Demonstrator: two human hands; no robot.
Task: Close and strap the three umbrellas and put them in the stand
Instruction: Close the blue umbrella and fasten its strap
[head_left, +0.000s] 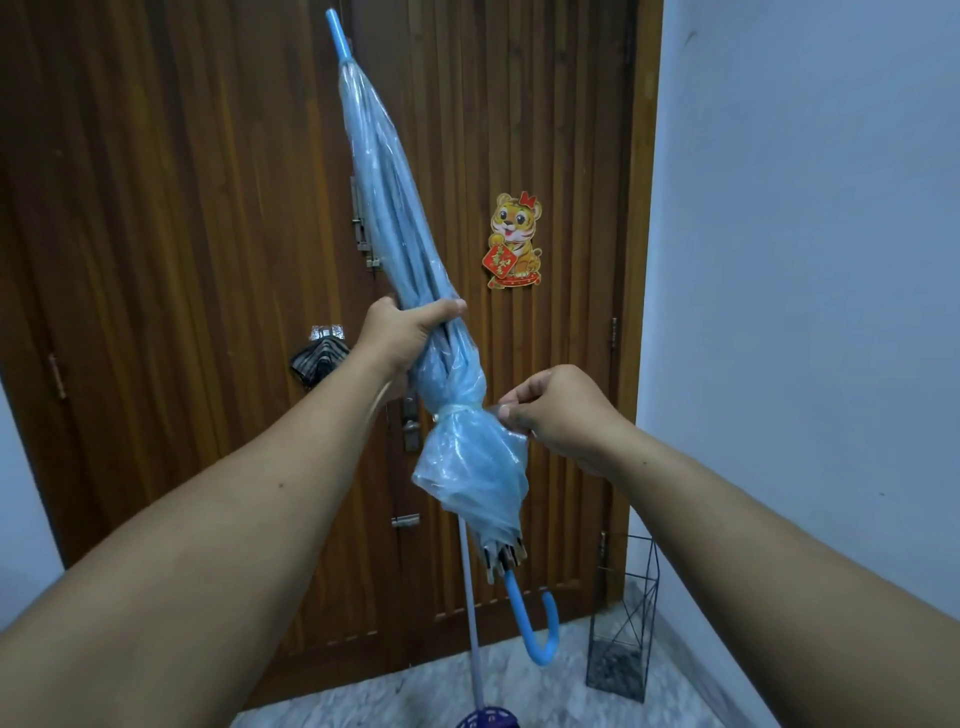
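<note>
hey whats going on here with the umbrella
A person is closing up a blue umbrella, held tip-up in front of a wooden door. The left hand grips the folded canopy, while the right hand pinches the strap wrapped around it. The wire stand sits by the wall, with no umbrella in it.

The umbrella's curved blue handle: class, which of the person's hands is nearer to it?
Right. The right hand pinches the strap beside the canopy, above the handle; the left hand grips the umbrella higher up.
</note>
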